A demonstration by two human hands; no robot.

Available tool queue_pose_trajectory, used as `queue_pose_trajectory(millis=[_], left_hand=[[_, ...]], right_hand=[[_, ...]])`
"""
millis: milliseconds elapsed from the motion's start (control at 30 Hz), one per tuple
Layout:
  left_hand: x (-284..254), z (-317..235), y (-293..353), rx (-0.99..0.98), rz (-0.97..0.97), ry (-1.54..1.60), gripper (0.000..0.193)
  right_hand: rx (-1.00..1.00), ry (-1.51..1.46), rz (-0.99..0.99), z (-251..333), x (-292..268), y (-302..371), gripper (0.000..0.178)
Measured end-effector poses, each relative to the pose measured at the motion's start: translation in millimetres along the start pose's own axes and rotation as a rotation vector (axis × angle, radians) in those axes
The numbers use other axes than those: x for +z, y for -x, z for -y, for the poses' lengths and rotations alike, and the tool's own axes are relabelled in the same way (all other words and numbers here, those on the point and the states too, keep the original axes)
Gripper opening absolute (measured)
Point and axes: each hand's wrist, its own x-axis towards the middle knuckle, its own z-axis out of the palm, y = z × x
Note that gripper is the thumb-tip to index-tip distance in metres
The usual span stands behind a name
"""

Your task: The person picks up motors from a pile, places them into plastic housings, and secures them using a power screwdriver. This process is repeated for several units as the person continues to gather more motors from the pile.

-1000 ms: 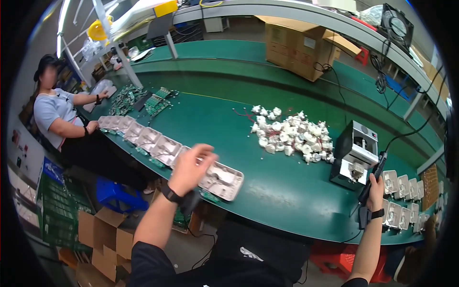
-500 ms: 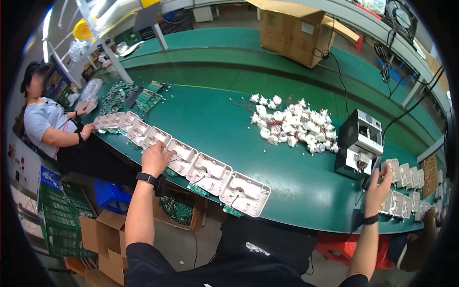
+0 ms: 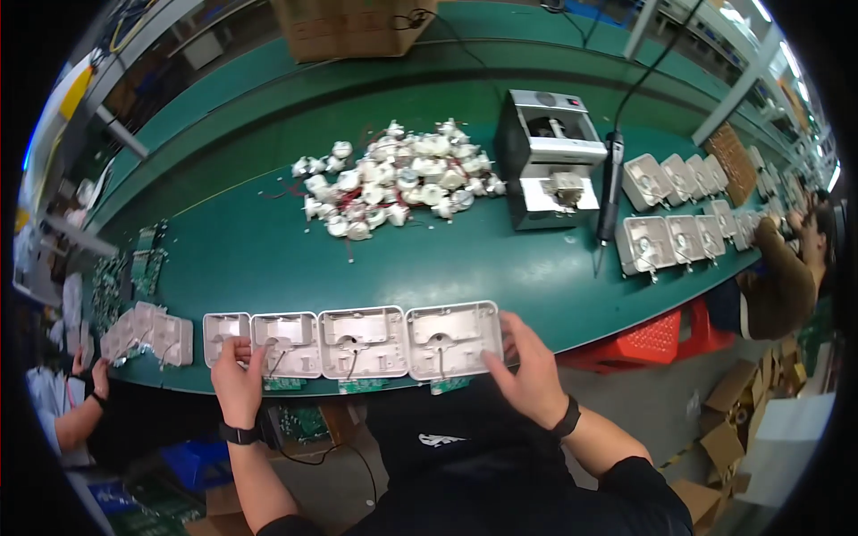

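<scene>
In front of me a row of several open white plastic housings [image 3: 363,343] lies along the near edge of the green bench. Small green circuit boards [image 3: 361,386] hang on thin wires at their front. My left hand [image 3: 238,380] is closed over the wall where the two leftmost housings of this row meet. My right hand [image 3: 529,371] grips the rightmost housing [image 3: 454,341], thumb at its front corner and fingers along its right side. Behind the row lies a heap of small white round parts with red wires [image 3: 393,183].
A black-and-silver box-shaped machine [image 3: 550,161] stands right of the heap, beside a hanging electric screwdriver [image 3: 611,188]. More housings [image 3: 645,246] stand in two rows further right, near another person. At far left, a co-worker's hand [image 3: 100,380] is by more housings [image 3: 170,339].
My view has swung right. My right hand has come from beside the machine to the row's right end. The slanting row is now straighter, with a gap from the co-worker's housings.
</scene>
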Motion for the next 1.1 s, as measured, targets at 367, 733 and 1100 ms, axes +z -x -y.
queue_pose_trajectory(millis=[367,733,1100], left_hand=[[43,-118,25,0.158,0.108,0.248,0.03],[19,-192,-102,0.635,0.291,0.063,0.034],[123,-233,-177,0.825,0.221,-0.297,0.041]], right_hand=[[-0.028,0.398,-0.248,-84,-98,-41,0.047],[-0.422,0.405,0.104,41,-92,-148,0.032],[-0.305,0.813,0.211,8,49,-256,0.052]])
